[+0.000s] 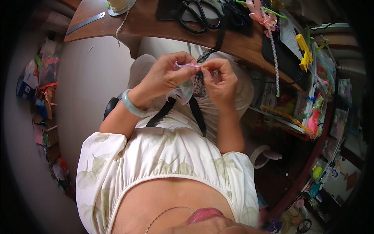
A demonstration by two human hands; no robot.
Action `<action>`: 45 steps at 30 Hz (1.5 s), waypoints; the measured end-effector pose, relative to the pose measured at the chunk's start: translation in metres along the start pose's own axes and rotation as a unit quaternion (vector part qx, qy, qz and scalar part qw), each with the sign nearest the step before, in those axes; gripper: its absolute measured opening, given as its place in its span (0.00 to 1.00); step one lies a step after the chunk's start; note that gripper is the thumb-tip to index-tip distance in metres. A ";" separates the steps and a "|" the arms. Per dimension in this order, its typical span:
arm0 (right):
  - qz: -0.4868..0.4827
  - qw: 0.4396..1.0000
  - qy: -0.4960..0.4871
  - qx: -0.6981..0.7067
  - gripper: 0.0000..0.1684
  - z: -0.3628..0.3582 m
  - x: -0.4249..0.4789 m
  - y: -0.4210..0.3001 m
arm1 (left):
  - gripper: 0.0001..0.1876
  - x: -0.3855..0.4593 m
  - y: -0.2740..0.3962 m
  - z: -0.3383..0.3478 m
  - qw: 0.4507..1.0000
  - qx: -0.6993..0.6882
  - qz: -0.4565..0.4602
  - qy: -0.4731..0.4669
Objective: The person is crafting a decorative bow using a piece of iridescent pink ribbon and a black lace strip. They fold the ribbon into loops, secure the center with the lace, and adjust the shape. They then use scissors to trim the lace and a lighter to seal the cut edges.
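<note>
Just off the table's front edge, over my lap, both hands meet at a sheer iridescent pink-lilac ribbon [187, 89]. My left hand [175, 70], with a pale green bangle [131, 103] at the wrist, pinches its gathered part between thumb and fingers. At the same gathered spot, the thumb and forefinger of my right hand [220, 79] pinch its other side. The ribbon's loose part hangs below my left fingers. Black lace trim [200, 84] hangs behind the ribbon, beside my right hand, and runs up to the table; whether a finger holds it I cannot tell.
On the wooden table [152, 23] lie black-handled scissors [200, 14], a metal ruler [85, 23], a bead strand [124, 23] and a pink ribbon flower [264, 19] by a wrapped stick [274, 58]. A yellow glue gun [304, 52] is at the right edge. Bags of craft supplies [315, 117] stand at right.
</note>
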State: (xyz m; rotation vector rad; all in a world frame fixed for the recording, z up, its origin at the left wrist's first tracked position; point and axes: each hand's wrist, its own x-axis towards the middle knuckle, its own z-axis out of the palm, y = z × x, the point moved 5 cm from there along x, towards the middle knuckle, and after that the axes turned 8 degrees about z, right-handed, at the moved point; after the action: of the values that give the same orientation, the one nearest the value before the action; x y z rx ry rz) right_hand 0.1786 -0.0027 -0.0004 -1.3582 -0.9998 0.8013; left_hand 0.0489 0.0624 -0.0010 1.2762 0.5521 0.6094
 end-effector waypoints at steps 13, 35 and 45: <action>-0.177 0.955 0.042 -0.236 0.08 0.008 -0.003 -0.033 | 0.06 -0.007 0.004 -0.004 0.959 0.204 0.136 0.142; -0.180 0.969 0.084 -0.144 0.10 0.006 -0.007 -0.021 | 0.10 0.001 -0.017 -0.004 0.994 -0.061 0.018 0.090; 0.031 0.996 0.015 -0.076 0.05 0.005 -0.002 0.000 | 0.06 -0.002 -0.012 -0.005 0.994 0.014 0.056 0.092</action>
State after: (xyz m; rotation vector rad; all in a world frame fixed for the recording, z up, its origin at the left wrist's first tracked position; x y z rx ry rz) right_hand 0.1736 -0.0028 -0.0005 -1.5343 -1.0154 0.7616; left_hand 0.0458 0.0624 -0.0137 1.2919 0.6467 0.8216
